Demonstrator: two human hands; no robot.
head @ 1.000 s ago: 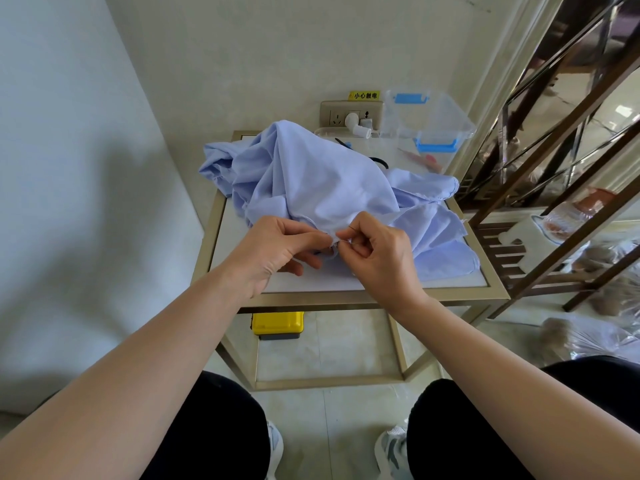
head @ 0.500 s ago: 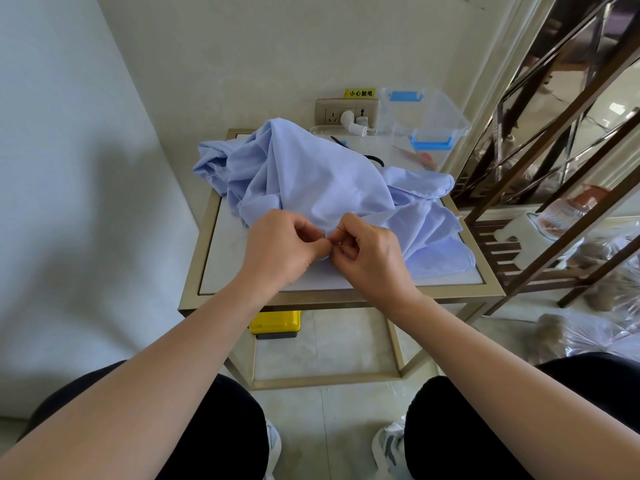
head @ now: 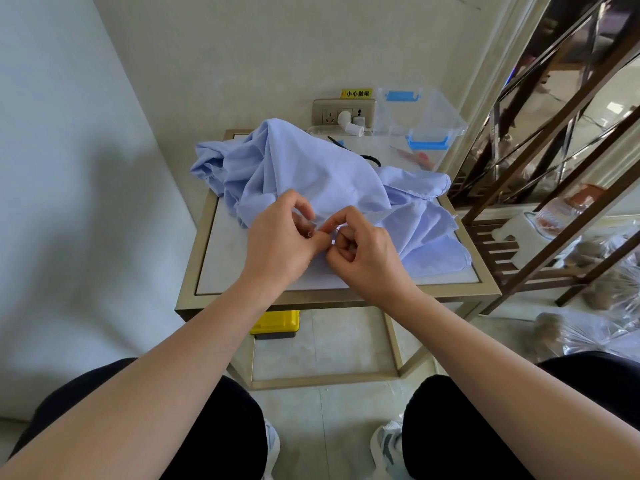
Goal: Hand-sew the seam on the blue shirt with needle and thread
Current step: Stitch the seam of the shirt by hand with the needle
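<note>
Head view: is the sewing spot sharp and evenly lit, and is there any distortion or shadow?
Head view: soft, even daylight on the blue shirt, which is sharp; a broad soft shadow on the left wall; wide-angle stretch enlarges the forearms near the bottom edge; what the left hand and right hand pinch is too small to resolve.

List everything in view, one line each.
square gold-framed white-topped table: one, gold and white, centre.
crumpled light-blue fabric shirt: one, light blue, heaped on that table.
clear plastic box with blue latches: one, clear, table's back right.
beige wall socket plate: one, beige, wall behind table.
yellow plastic case: one, yellow, floor under table.
white sneakers: two, white, bottom edge.
left hand: one, pinches shirt's near edge.
right hand: one, pinches the same edge; needle not discernible.
</note>
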